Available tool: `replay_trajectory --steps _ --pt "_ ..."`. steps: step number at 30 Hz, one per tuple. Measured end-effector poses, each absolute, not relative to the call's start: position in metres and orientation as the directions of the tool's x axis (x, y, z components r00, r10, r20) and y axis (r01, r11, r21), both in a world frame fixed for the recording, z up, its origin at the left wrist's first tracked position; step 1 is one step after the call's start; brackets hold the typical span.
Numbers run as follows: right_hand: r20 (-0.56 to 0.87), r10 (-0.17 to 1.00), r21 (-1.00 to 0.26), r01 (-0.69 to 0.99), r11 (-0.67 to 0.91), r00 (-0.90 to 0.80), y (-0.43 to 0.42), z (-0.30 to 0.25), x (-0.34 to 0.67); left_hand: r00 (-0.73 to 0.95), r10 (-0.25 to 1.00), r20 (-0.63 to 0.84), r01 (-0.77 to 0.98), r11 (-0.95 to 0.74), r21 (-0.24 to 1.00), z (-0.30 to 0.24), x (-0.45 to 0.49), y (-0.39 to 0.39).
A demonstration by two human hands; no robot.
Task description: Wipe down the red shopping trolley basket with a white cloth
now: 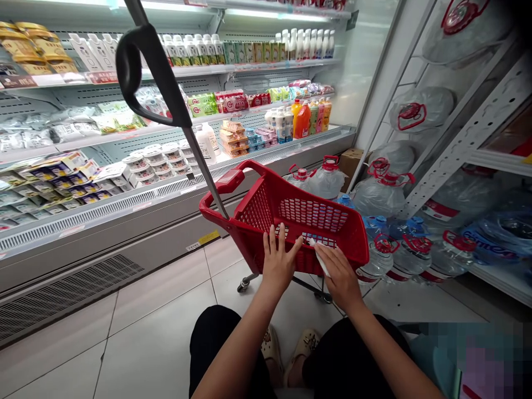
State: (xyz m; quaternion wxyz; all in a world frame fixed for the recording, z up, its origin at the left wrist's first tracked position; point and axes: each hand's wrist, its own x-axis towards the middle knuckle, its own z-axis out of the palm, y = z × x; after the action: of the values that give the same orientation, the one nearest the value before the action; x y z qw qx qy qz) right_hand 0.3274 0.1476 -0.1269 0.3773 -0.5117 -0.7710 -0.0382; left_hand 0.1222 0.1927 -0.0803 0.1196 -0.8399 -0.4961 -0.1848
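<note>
A red wheeled shopping basket stands on the tiled floor in front of me, tilted toward me. Its black pull handle rises on a metal rod at the upper left. My left hand lies against the basket's near wall with its fingers spread over the rim. My right hand is beside it at the same wall and holds a small white cloth or wipe against the plastic. I am crouched low, with my knees and light shoes below my forearms.
An open chiller with yoghurt cups, cartons and drink bottles runs along the left. Large water jugs stand on the floor and on white racks to the right. A cardboard box sits behind the basket.
</note>
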Motion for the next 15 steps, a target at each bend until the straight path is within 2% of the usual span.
replay_trajectory --steps 7,11,15 --pt "0.624 0.771 -0.32 0.859 0.4 -0.127 0.13 -0.148 0.383 0.438 0.771 0.461 0.861 -0.507 0.03 -0.068 0.095 0.215" --pt "0.609 0.785 -0.329 0.865 0.38 -0.113 0.122 -0.148 0.363 0.34 0.829 0.445 0.906 -0.416 0.083 -0.074 0.105 0.221" --pt "0.597 0.784 -0.311 0.851 0.422 -0.171 0.116 -0.143 0.329 0.33 0.847 0.417 0.909 -0.404 0.101 -0.087 0.121 0.21"
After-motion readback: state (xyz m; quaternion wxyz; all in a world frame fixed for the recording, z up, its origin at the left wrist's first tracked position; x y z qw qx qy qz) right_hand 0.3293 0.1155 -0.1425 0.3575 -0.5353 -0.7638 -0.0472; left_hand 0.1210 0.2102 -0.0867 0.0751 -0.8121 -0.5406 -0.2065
